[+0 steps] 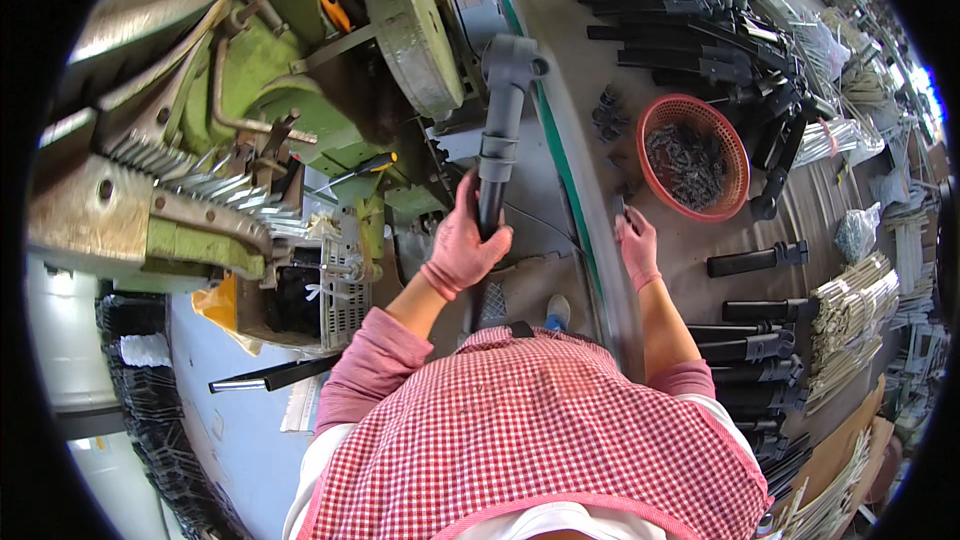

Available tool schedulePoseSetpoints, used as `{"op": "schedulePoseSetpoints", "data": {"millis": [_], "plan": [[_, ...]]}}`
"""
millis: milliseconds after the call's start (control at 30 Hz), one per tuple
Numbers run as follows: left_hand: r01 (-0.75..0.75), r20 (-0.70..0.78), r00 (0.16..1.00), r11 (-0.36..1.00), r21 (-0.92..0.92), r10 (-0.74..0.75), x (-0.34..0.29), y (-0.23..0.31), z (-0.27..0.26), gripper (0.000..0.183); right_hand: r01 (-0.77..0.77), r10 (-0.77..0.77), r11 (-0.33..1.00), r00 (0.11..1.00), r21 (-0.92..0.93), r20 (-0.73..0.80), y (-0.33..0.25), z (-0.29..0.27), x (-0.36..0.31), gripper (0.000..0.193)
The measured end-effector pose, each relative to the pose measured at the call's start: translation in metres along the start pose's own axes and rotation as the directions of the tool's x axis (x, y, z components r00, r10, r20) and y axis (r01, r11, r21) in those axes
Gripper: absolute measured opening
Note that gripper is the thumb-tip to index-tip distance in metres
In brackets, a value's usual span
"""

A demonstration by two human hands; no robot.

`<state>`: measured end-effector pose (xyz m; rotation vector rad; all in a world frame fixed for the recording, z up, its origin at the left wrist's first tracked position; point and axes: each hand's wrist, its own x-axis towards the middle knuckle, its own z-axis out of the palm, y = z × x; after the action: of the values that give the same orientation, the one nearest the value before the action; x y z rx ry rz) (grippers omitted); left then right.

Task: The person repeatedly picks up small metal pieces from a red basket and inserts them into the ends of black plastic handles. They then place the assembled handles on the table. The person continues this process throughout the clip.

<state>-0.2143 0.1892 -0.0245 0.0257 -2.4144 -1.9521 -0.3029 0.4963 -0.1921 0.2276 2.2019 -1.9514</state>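
Note:
My left hand (466,245), in a thin pink glove, is wrapped round a black tube (491,202). The tube stands nearly upright in view, with a dark grey plastic joint (508,68) on its far end. My right hand (637,248), gloved too, is over the table's near left part, its fingers pinched on a small dark piece (619,205) whose kind I cannot make out. Beyond it lie several small dark parts (608,115). To its right stands a red plastic basket (742,162) holding many small dark pieces.
A green machine (290,90) with a large wheel (412,25) stands at left. Black tubes with joints (690,50) are heaped at the table's far side, and more lie at right (758,259) near bundled pale rods (850,310). A crate (345,305) stands below the machine.

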Motion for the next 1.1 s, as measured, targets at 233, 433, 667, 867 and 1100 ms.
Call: {"op": "schedulePoseSetpoints", "data": {"millis": [233, 433, 667, 867, 1100], "plan": [[-0.222, -0.061, 0.934, 0.709, 0.67, 0.351, -0.049, 0.044, -0.046, 0.091, 0.259, -0.444, 0.485, 0.896, 0.835, -0.02, -0.227, 0.049, -0.005, 0.03], [-0.138, -0.058, 0.954, 0.601, 0.787, 0.295, -0.095, 0.042, -0.064, 0.099, 0.121, -0.467, 0.758, 0.786, 0.641, 0.404, -0.267, 0.132, -0.029, 0.032], [0.027, -0.173, 0.965, 0.582, 0.813, 0.196, -0.138, 0.015, -0.102, 0.089, 0.358, -0.489, 0.73, 0.868, 0.582, 0.08, -0.208, 0.178, -0.07, 0.029], [0.2, -0.406, 0.897, 0.662, 0.722, 0.172, -0.15, -0.008, -0.123, 0.084, -0.115, -0.138, 0.923, 0.792, 0.367, 0.595, -0.15, 0.192, -0.147, 0.029], [0.216, -0.398, 0.912, 0.709, 0.671, 0.1, -0.17, -0.005, -0.124, 0.084, -0.121, -0.191, 0.921, 0.689, 0.371, 0.699, -0.148, 0.236, -0.15, 0.025]]}}
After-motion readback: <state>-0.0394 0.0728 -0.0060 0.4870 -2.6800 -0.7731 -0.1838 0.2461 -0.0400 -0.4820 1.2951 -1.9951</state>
